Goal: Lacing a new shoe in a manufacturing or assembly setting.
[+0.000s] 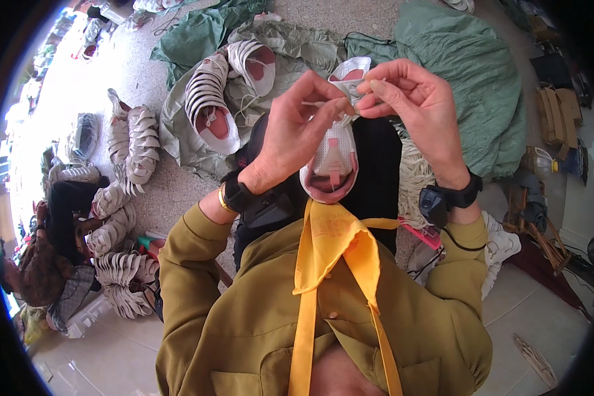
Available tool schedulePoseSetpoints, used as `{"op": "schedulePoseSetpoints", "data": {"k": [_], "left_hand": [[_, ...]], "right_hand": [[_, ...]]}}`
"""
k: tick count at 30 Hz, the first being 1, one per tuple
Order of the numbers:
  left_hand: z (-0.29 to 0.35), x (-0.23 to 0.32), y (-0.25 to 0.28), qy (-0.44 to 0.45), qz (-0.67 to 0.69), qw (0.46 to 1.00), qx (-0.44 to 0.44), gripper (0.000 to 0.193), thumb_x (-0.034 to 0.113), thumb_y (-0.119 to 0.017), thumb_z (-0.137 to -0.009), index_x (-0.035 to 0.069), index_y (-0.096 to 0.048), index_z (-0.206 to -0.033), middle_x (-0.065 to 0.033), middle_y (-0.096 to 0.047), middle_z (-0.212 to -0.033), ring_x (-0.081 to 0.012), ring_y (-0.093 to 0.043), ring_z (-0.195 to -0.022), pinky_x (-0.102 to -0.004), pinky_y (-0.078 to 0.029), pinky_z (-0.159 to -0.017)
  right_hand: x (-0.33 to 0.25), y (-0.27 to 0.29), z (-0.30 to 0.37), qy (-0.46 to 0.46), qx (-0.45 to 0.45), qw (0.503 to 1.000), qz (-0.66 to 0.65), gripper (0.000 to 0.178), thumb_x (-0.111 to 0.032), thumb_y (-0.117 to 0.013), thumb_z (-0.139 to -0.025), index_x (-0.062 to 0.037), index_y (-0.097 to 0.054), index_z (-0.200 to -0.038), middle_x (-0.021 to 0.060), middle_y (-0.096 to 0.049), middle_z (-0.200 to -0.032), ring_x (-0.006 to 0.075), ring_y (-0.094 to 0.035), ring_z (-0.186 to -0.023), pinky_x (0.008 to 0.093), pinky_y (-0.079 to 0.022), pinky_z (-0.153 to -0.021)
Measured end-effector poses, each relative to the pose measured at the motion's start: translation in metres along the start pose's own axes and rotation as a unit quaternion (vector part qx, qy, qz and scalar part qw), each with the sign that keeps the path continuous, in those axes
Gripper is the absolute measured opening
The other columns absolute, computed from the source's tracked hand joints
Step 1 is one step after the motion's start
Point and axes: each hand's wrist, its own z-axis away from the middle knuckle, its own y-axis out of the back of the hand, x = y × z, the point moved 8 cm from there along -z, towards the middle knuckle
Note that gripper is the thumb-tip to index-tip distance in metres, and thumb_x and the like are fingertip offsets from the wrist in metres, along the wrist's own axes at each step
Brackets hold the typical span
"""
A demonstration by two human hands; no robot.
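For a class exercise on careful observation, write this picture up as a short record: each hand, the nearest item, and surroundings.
Left hand: fingertips pinched, apparently on a pale lace
Right hand: fingertips close to the left's; grip unclear
Nearest item: white shoe with pink details, below the hands
Left side: white shoe uppers in rows; another person
Upper right: green sheeting

A green sheet (472, 99) lies crumpled on the speckled floor (175, 195); brown cardboard (561, 115) is toward the right; a co-worker (43, 270) is far left.
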Motion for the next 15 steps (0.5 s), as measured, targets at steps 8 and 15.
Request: {"op": "schedulePoseSetpoints", "data": {"k": [8,15], "left_hand": [[-0.002,-0.006,-0.006,0.051,0.063,0.996,-0.045,0.026,0.001,-0.072,-0.092,0.002,-0.048,-0.102,-0.0069,-0.069,-0.089,-0.0096,-0.068,-0.082,-0.0218,-0.054,-0.062],[0.000,-0.002,-0.004,0.035,0.111,0.993,-0.024,0.043,-0.002,-0.080,-0.084,0.002,-0.044,-0.107,-0.0081,-0.061,-0.100,-0.0132,-0.070,-0.087,-0.0237,-0.058,-0.065]], "right_hand": [[0.014,0.000,-0.004,-0.037,-0.030,0.997,0.068,0.015,-0.003,-0.064,-0.097,0.0043,-0.068,-0.110,0.0085,-0.073,-0.090,0.0113,-0.071,-0.076,0.0246,-0.060,-0.071],[0.012,-0.023,0.006,0.019,-0.141,0.973,0.184,0.017,0.003,-0.066,-0.089,0.0003,-0.073,-0.105,0.0045,-0.070,-0.097,0.0089,-0.066,-0.084,0.0228,-0.055,-0.072]]}}
